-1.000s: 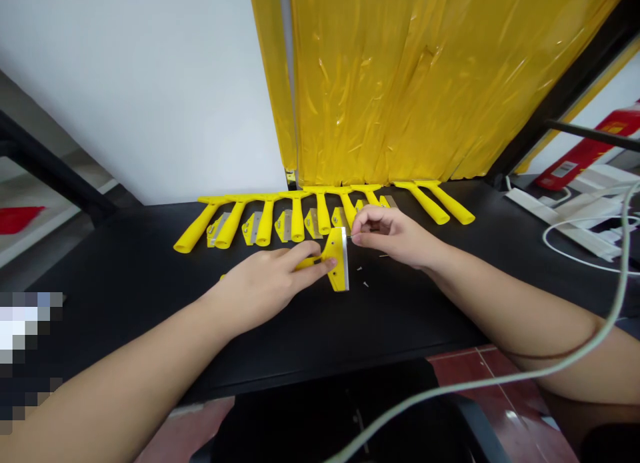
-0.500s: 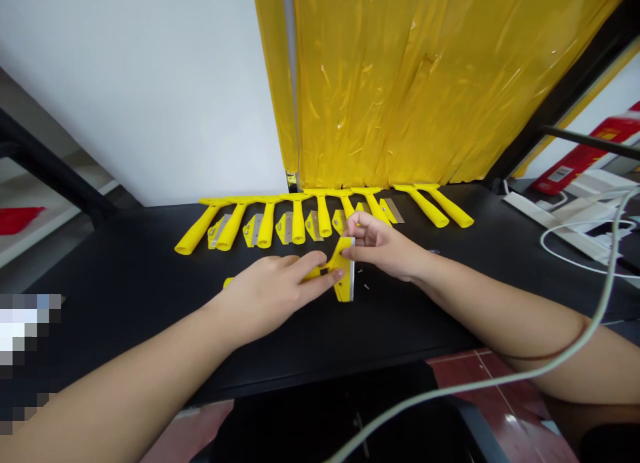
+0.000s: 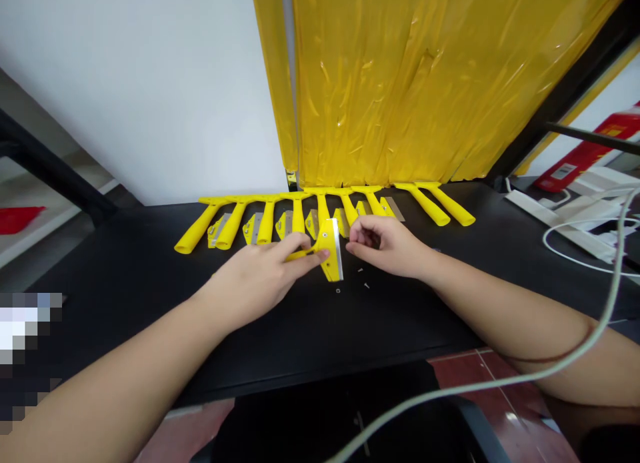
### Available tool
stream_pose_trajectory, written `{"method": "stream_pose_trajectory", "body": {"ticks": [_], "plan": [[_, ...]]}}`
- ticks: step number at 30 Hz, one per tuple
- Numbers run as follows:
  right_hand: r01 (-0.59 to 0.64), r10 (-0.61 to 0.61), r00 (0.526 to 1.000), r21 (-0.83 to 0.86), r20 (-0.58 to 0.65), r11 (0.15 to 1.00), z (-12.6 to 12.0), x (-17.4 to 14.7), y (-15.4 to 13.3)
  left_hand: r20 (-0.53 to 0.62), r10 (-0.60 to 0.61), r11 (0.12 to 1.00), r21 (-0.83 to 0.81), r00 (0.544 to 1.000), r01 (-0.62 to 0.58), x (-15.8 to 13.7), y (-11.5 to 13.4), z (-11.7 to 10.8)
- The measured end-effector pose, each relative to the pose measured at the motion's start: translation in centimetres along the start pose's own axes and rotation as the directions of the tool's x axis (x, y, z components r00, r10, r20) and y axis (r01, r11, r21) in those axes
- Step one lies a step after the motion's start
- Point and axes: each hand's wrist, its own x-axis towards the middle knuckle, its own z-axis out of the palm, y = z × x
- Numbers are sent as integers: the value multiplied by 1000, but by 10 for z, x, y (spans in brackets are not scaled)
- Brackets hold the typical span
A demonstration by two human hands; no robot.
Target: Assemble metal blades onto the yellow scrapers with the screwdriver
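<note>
My left hand [image 3: 263,276] is closed around the handle of a yellow scraper [image 3: 329,253], its index finger lying along the head. A silvery blade edge runs down the scraper's right side. One small round screw head or nut shows in the upper hole, and a dark hole shows lower down. Just right of the blade, apart from it, is my right hand [image 3: 385,246], fingers curled and thumb pressed in; whether it pinches something tiny is hidden. Below lie a small nut [image 3: 338,291] and two small screws [image 3: 367,285] on the black tabletop [image 3: 280,356].
Several yellow scraper handles [image 3: 193,233] lie in a row along the back. Among them are small yellow plates with metal blades [image 3: 255,228]. Yellow plastic sheeting [image 3: 400,83] hangs behind. At right are a white power strip [image 3: 560,223] and a pale cable [image 3: 500,381] crossing in front.
The scraper has moved left and up in my left hand, tilting slightly. My right hand has come away from its head, uncovering the upper hole. The nut on the tabletop is now visible.
</note>
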Motion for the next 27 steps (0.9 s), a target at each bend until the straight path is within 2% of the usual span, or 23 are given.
{"method": "stream_pose_trajectory", "body": {"ticks": [2, 5, 8, 13, 15, 18, 21, 24, 27], "plan": [[86, -47, 980, -193, 195, 978, -6, -3, -5, -10, -54, 999, -7, 999, 54, -1, -6, 2], [225, -106, 899, -242, 425, 944, -3, -6, -12, 6, -92, 996, -22, 996, 92, -2, -11, 5], [298, -136, 856, -263, 498, 918, 8, -8, -16, 32, -107, 994, -34, 994, 108, 0, -9, 6], [321, -97, 858, -379, 504, 868, 19, -11, -19, 88, -108, 993, -28, 990, 111, 3, -4, 7], [325, -97, 851, -373, 516, 869, 19, -13, -21, 95, -108, 994, -22, 990, 111, 3, -3, 7], [320, -162, 878, -301, 451, 898, 18, -14, -24, 90, -97, 995, -3, 991, 98, 3, -2, 8], [297, -238, 943, -269, 233, 916, 18, -12, -23, 67, -82, 997, 9, 994, 81, 3, 0, 9], [244, -231, 970, -255, 81, 936, 19, -10, -19, 42, -77, 997, 7, 996, 77, 3, 4, 8], [196, -192, 981, -188, 38, 962, 20, -9, -15, 18, -71, 997, 4, 997, 71, 3, 8, 8]]}}
